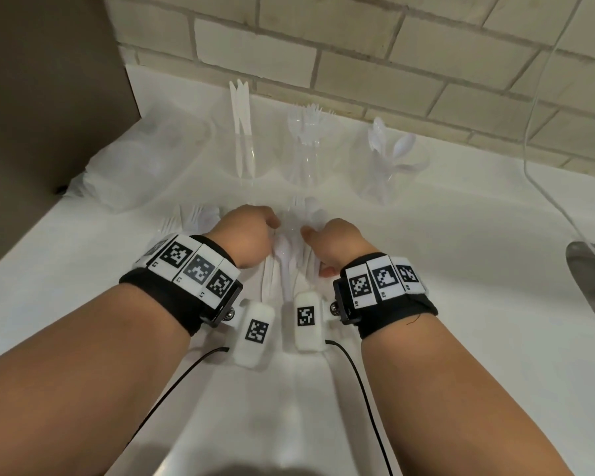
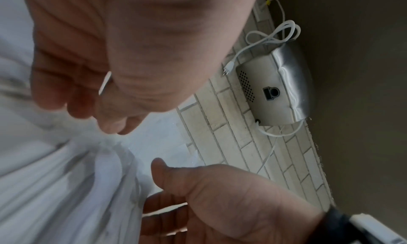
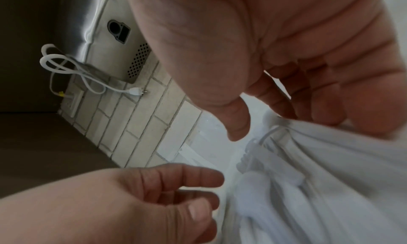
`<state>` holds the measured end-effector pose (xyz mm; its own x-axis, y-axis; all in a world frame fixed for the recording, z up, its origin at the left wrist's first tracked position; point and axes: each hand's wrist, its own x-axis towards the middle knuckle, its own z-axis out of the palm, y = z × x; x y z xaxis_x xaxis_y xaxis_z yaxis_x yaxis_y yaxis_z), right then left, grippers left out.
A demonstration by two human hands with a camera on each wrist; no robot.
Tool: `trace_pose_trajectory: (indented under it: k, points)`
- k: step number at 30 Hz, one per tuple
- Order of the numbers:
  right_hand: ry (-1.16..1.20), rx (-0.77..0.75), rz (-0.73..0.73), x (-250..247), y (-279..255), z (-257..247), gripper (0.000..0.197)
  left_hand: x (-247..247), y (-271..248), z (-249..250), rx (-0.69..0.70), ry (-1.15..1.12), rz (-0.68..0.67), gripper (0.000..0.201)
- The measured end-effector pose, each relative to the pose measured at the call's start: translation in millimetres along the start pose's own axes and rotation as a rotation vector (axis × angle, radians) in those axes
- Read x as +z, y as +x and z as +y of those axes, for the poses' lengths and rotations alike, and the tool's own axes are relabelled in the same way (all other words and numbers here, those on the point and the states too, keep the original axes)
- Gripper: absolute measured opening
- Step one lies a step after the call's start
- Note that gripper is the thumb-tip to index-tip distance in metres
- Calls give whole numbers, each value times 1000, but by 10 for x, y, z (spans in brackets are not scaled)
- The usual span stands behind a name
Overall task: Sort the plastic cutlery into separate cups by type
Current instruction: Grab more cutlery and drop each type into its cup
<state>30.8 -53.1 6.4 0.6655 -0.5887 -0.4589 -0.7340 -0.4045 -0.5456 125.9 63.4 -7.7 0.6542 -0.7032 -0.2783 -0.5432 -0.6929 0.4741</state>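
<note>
Both hands are lowered over the loose cutlery on the white counter (image 1: 461, 269).

Behind the pile of loose cutlery (image 1: 289, 255), three clear cups are lined up along the brick wall (image 1: 358, 67): the knife cup (image 1: 243, 156) left, the fork cup (image 1: 308, 156) directly behind, the spoon cup (image 1: 387, 166) right. The left hand (image 1: 246, 235) is curled over the pile's left edge, a white handle (image 2: 105, 83) pinched between thumb and fingers. The right hand (image 1: 337, 240) is hovered at the pile's right edge, fingers loosely bent, nothing seen held.
</note>
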Motion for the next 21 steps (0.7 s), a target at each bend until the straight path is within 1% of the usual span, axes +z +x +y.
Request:
trace_pose_trajectory:
  k: [2,5,8,10,11,14,16,18,21]
  points:
    - [-49,-3,-11,-19,-3,-28,47,-25,0,-21,-11,39,-11,49]
    - [-152,-14,-39,0,8,-114,52,-13,-20,19,-6,69,-84,53]
    - [-308,-56,-69,77,75,-210,51,-10,-14,58,13,40,-97,52]
    - [-394,-69,-72,120,93,-260,56,-10,-8,79,25,23,-101,51]
    - [-433,-76,-72,132,92,-284,54,-9,-8,89,27,3,-102,51]
    - [-548,-108,-97,142,76,-344,30,-4,-16,111,26,-108,-110,45]
    - [-579,-118,-88,135,86,-358,23,-2,-23,104,26,-158,-115,41]
    - [-585,-124,-75,138,92,-360,20,7,-28,80,17,-201,-131,39]
    - [-622,-159,-68,205,127,-360,29,23,-46,71,15,-266,-169,39]
